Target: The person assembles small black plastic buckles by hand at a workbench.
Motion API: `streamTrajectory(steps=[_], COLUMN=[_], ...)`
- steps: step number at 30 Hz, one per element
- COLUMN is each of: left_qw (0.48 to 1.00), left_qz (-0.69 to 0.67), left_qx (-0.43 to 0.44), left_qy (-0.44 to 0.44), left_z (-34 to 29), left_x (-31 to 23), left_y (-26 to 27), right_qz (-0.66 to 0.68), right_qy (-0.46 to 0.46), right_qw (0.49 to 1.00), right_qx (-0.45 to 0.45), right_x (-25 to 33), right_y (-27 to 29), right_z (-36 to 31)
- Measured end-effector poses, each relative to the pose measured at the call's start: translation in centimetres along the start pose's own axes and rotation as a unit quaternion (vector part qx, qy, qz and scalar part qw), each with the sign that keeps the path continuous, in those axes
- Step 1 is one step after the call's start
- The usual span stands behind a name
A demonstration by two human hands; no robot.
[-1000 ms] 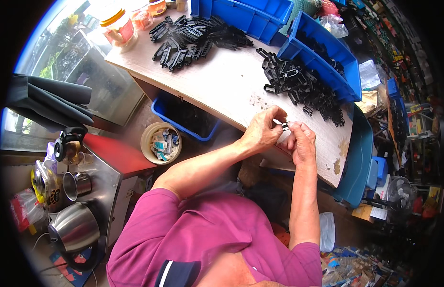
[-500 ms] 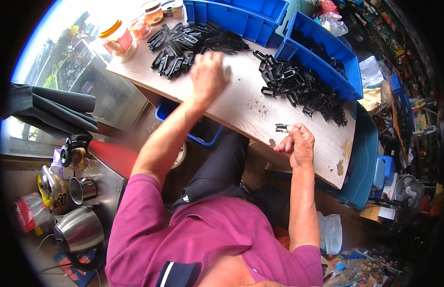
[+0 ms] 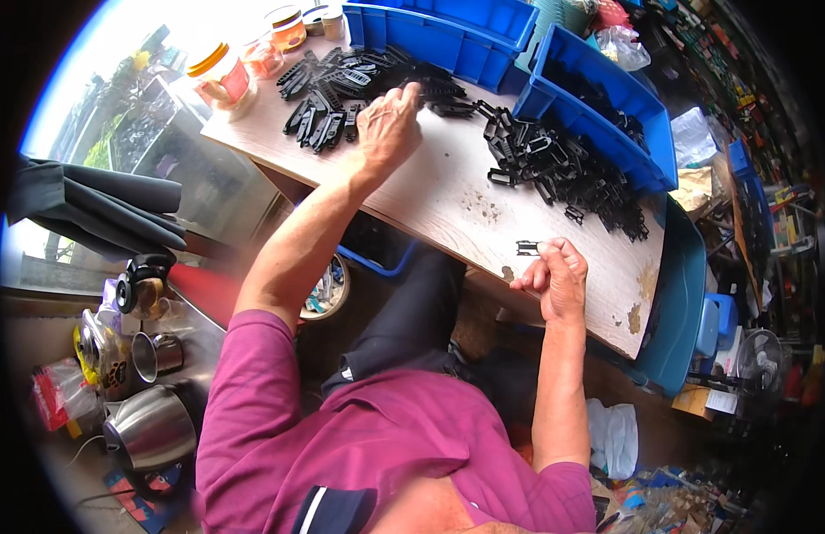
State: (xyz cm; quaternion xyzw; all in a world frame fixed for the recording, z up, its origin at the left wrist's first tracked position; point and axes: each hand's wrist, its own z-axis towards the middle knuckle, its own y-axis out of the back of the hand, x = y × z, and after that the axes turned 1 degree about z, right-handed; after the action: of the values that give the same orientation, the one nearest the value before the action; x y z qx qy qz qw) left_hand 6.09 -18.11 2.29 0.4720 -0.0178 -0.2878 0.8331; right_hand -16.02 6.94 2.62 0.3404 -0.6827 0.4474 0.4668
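Observation:
Between the thumb and fingertips of my right hand [image 3: 556, 274] is a small black plastic frame [image 3: 527, 248], held out over the table's front edge. My left hand [image 3: 390, 126] is at the near side of a pile of long black plastic strips [image 3: 328, 87]. Its fingers are drawn together at the pile's edge, and what they grip, if anything, is hidden. To the right lies a heap of black open plastic frames [image 3: 555, 165], several of them the same kind as the piece in my right hand.
Blue bins [image 3: 439, 40] stand along the table's back, and another blue bin [image 3: 599, 102] behind the frames holds black parts. Jars [image 3: 221, 76] occupy the left corner of the worn table [image 3: 470, 200]. Left of me are a kettle [image 3: 154, 427] and a steel mug [image 3: 156, 356].
My left hand has shifted slightly away from me, its fingertips now at the strips. My right hand stays nearly in place with the black frame. The view has shifted a little.

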Motion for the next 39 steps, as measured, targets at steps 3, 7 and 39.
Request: streamTrajectory(steps=[3, 7, 39], left_qw=[0.992, 0.981, 0.701], left_qz=[-0.115, -0.179, -0.637], left_qx=[-0.052, -0.056, 0.278], left_qy=[-0.031, -0.041, 0.160], left_z=[-1.1, -4.2, -12.2], left_x=[-0.9, -1.6, -13.2], left_y=[0.9, 0.9, 2.1], right_qz=[0.010, 0.016, 0.036], right_qy=[-0.004, -0.004, 0.060], right_qw=[1.000, 1.000, 0.996], right_qx=[-0.029, -0.027, -0.054], right_x=[0.4, 0.4, -0.5], right_y=[-0.4, -0.3, -2.0], right_z=[-0.2, -0.3, 0.2])
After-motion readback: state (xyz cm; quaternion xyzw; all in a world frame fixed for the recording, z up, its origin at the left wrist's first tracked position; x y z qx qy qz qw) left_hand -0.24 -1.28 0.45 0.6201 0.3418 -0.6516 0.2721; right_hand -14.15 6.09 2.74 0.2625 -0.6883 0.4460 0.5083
